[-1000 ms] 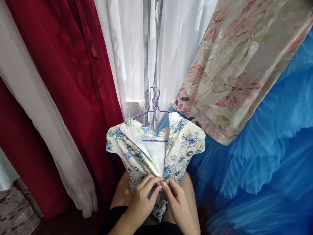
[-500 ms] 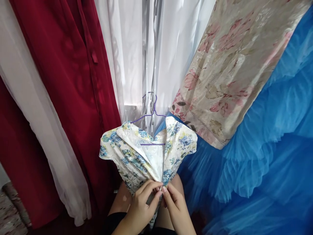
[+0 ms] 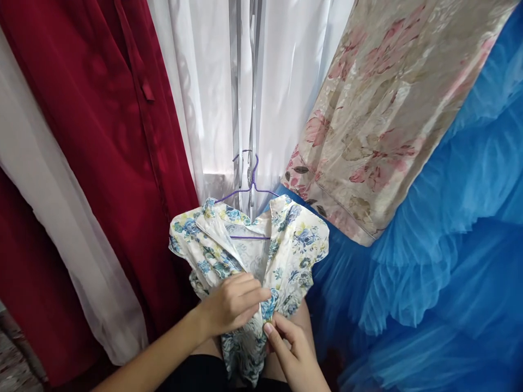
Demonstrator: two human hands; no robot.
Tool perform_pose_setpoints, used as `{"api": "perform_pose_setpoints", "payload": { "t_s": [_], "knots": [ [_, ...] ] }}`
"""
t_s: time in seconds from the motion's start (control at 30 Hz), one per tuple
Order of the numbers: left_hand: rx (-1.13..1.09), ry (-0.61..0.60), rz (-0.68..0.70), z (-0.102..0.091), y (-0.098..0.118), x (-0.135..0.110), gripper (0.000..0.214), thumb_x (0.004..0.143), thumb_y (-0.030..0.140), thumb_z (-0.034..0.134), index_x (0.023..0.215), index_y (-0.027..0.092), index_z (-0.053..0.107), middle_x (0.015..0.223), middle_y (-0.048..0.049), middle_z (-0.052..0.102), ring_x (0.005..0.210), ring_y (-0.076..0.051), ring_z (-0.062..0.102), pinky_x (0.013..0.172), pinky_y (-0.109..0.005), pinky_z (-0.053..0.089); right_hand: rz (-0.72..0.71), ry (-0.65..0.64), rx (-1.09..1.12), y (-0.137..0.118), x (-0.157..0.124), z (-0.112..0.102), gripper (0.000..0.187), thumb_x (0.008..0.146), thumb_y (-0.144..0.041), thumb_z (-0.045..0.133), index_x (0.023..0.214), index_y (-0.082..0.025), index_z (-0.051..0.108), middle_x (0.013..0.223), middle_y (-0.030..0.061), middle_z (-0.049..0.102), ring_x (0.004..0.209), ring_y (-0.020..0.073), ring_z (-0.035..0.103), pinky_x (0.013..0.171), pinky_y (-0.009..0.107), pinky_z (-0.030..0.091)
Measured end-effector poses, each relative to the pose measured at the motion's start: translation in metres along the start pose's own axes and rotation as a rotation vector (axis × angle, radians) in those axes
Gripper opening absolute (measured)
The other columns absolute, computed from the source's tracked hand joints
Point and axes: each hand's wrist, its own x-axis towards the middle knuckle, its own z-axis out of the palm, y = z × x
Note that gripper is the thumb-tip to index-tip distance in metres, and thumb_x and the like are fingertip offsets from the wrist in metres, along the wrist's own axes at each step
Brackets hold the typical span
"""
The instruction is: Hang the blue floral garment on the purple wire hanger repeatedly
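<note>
A white short-sleeved blouse (image 3: 302, 234) with blue and yellow flowers hangs on a purple wire hanger (image 3: 261, 188), its front open in a V at the neck. My left hand (image 3: 235, 302) is closed on the blouse's left front edge, its fingers curled across the front; just what its fingertips pinch is hidden. Slightly lower, my right hand (image 3: 292, 343) pinches the right front edge between thumb and fingers. The blouse's lower part falls bunched between my knees.
Behind the blouse hang white drapes (image 3: 294, 81) with grey ribbons (image 3: 254, 81). Dark red cloth (image 3: 102, 136) and a sheer white panel (image 3: 81, 234) hang at left. At right are a beige floral garment (image 3: 379, 125) and blue ruffled tulle (image 3: 449, 256).
My left hand has come away from my right hand and moved up and left, turning knuckles up. My right hand has dropped slightly, still pinching the edge. The blouse front has shifted.
</note>
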Motion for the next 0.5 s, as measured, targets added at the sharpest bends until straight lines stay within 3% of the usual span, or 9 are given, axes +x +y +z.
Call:
{"api": "perform_pose_setpoints", "payload": {
  "t_s": [0.17, 0.33, 0.5],
  "knots": [
    [0.185, 0.043, 0.061, -0.016, -0.037, 0.025, 0.024, 0.095, 0.008, 0.046, 0.110, 0.016, 0.063, 0.079, -0.0058, 0.063, 0.075, -0.020, 0.057, 0.071, -0.032, 0.047, -0.016, -0.019, -0.074, 0.001, -0.006, -0.006, 0.043, 0.103, -0.050, 0.046, 0.073, -0.020, 0.050, 0.067, -0.0009, 0.049, 0.066, 0.0158, 0.049, 0.062, 0.027, 0.035],
    [0.310, -0.044, 0.159, -0.042, -0.058, 0.054, 0.022, 0.098, 0.011, 0.045, 0.105, 0.016, 0.065, 0.079, -0.0062, 0.061, 0.077, -0.020, 0.058, 0.073, -0.033, 0.047, -0.051, -0.035, -0.149, 0.001, -0.012, -0.019, 0.046, 0.103, -0.050, 0.046, 0.072, -0.019, 0.056, 0.066, 0.0013, 0.056, 0.065, 0.0169, 0.053, 0.064, 0.027, 0.039],
    [0.377, -0.004, 0.156, -0.069, -0.076, 0.080, 0.024, 0.098, 0.010, 0.043, 0.108, 0.016, 0.065, 0.083, -0.0070, 0.064, 0.078, -0.020, 0.059, 0.073, -0.034, 0.049, -0.012, 0.105, -0.122, -0.004, -0.021, -0.018, 0.051, 0.093, -0.063, 0.059, 0.064, -0.021, 0.063, 0.060, 0.0026, 0.060, 0.065, 0.0200, 0.057, 0.064, 0.028, 0.044]
  ]
}}
